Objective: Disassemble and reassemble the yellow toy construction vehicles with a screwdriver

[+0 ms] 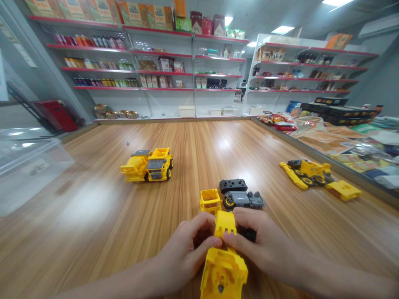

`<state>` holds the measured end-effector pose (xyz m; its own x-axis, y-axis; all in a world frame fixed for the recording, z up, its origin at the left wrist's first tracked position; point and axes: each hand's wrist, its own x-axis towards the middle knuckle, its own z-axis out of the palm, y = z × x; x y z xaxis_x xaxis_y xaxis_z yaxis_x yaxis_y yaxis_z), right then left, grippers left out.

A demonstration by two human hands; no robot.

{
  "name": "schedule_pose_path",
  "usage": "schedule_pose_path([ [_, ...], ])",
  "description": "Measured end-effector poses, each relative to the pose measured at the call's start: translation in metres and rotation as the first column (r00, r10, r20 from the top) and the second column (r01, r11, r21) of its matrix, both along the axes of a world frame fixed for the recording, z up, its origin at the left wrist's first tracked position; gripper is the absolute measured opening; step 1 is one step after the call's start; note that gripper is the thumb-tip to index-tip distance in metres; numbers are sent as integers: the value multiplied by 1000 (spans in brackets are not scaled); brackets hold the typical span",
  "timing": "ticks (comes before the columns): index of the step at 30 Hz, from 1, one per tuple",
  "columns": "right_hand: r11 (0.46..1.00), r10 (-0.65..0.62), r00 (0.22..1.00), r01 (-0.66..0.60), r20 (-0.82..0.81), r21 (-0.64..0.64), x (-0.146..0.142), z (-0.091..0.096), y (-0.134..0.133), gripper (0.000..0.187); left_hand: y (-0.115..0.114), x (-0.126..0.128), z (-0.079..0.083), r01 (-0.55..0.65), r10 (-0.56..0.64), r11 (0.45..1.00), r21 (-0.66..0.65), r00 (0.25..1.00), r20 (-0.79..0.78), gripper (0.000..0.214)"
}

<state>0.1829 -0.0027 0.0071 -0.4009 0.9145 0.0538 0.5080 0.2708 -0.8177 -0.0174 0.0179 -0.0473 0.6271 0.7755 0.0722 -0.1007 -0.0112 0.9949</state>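
Note:
Both of my hands grip a yellow toy excavator part [223, 270] near the table's front edge. It has a toothed bucket [225, 222] at its far end and a hollow body with a grey peg toward me. My left hand [183, 249] pinches it from the left, thumb close to the bucket. From the right, my right hand [264, 241] holds it with the thumb against the bucket's base. Just beyond my hands lie a yellow cab piece [210, 200], a grey toy chassis [241, 199] with a yellow-rimmed wheel, and a black block with holes [233, 185].
Two assembled yellow toy trucks [158, 165] stand at the left middle of the wooden table [102, 232]. More yellow vehicle parts [311, 172] lie on the right. A clear plastic bin [34, 174] is at the left edge; packaged goods [330, 141] lie beyond the right edge. Stocked shelves rise behind.

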Motion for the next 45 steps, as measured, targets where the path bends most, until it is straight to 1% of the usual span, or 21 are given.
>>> schedule_pose_path([
  [3,1000,-26,1000,26,-11,-11,0,-1,1,15,1,0,0,-2,2,1000,-3,1000,-4,15],
  [7,998,-66,997,67,-48,21,0,-1,2,13,1,0,-2,23,-22,999,-31,999,26,14],
  [11,995,-83,995,86,-51,55,0,0,2,11,0,-1,-5,22,-20,998,-51,999,40,13],
  [13,993,-81,996,84,-40,89,1,-1,2,10,-1,-1,-5,20,-18,998,-64,999,38,14],
  [15,986,-72,997,74,-24,149,2,-4,3,9,-1,-1,-5,6,-3,997,-80,999,38,15],
  [17,971,-46,999,45,-2,236,5,-7,4,8,0,-1,-5,-14,18,994,-110,999,43,16],
  [19,944,-23,1000,15,20,329,9,-10,6,6,1,-1,-8,-39,47,988,-148,998,47,16],
  [21,915,-29,998,6,51,405,16,-12,11,5,1,-2,-12,-68,77,980,-186,996,41,16],
  [23,888,-77,993,27,91,459,24,-14,19,7,2,-2,-15,-80,91,973,-215,995,40,16],
  [27,840,-245,952,114,184,531,45,-16,37,10,2,-3,-16,-68,78,971,-230,996,38,16],
  [30,822,-361,896,175,259,542,59,-18,48,13,2,-3,-11,-72,76,977,-203,997,11,17],
  [32,822,-399,867,195,297,535,65,-19,53,15,2,-3,-7,-70,68,982,-176,998,-18,18],
  [34,828,-405,856,194,322,526,68,-19,56,16,2,-3,-4,-68,63,985,-159,997,-40,18],
  [37,839,-395,852,181,345,513,68,-21,58,16,3,-2,-3,-64,59,985,-161,998,-33,18],
  [42,839,-381,848,149,369,524,64,-23,58,19,3,0,-3,-82,81,976,-204,997,-13,20],
  [45,835,-382,844,140,377,533,64,-25,59,21,3,2,1,-99,98,968,-230,995,-15,26],
])
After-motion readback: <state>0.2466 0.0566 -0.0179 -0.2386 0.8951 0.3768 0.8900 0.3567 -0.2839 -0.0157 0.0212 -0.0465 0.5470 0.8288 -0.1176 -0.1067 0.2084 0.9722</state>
